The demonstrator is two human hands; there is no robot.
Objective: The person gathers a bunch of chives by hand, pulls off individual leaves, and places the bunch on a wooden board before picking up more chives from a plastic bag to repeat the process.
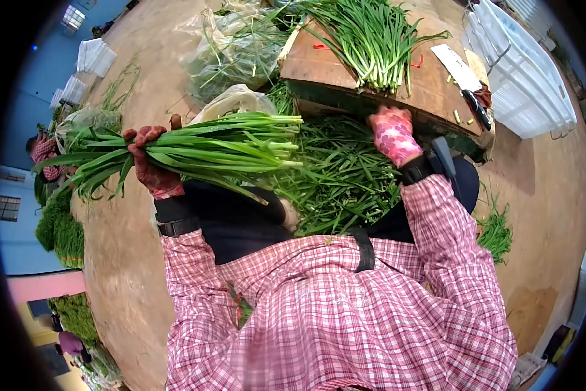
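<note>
My left hand [148, 156], in a stained patterned glove, is wrapped around a bunch of garlic chives [241, 146]. The bunch lies level, leaf tips to the left and cut pale ends to the right. My right hand [396, 135], in a pink floral glove, is at the front edge of the wooden board [325, 62]. Its fingers look curled, and whatever they may hold is hidden. On the board lies a larger pile of garlic chives [374, 42], roots toward me. A cleaver [459, 68] with a black handle rests at the board's right side.
Loose green leaves [348, 176] are heaped between my legs below the board. Clear plastic bags [231, 52] stand behind on the left. Stacked white crates [518, 72] stand at the right. More chives [495, 231] lie on the floor; other people [71, 344] are at the far left.
</note>
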